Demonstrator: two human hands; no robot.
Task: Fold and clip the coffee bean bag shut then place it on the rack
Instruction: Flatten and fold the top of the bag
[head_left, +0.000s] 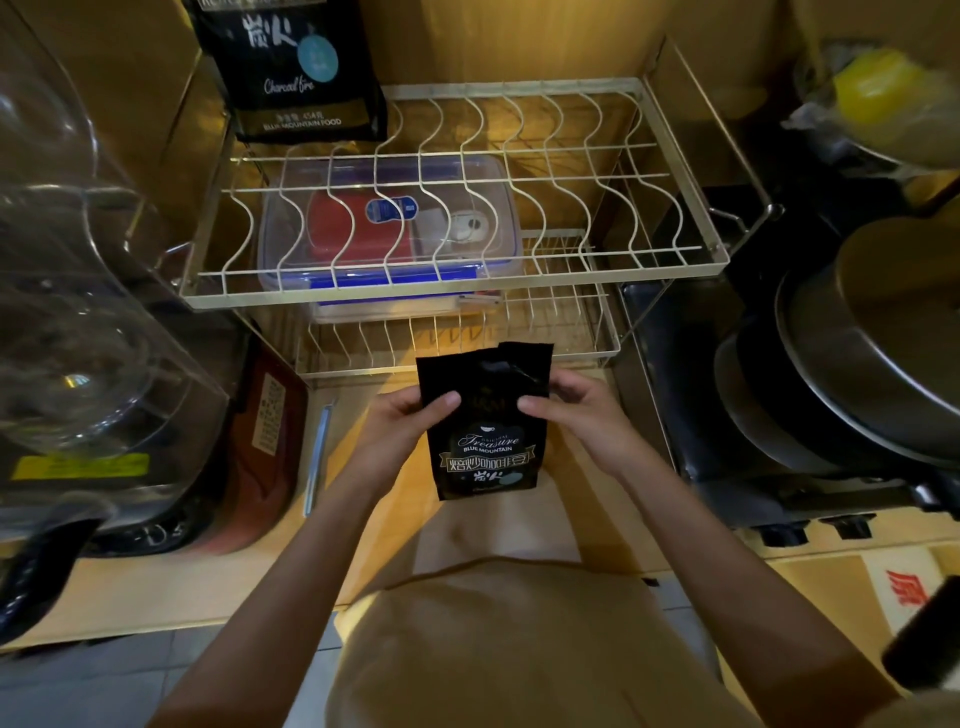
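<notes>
A small black coffee bean bag (485, 441) with white and gold print stands upright in front of the wire rack (452, 270), held above the wooden counter. My left hand (402, 423) grips its upper left edge, thumb on the front. My right hand (566, 410) pinches the upper right edge near the top. The bag's top (498, 358) is open and unfolded, its flaps sticking up. A long thin pale blue clip (318, 457) lies on the counter to the left of my left hand.
A second, larger black coffee bag (296, 67) stands on the rack's back left corner. A clear plastic box with blue latches (389, 234) sits under the top tier. A glass-topped machine (78, 312) crowds the left; stacked dark pans (857, 374) fill the right.
</notes>
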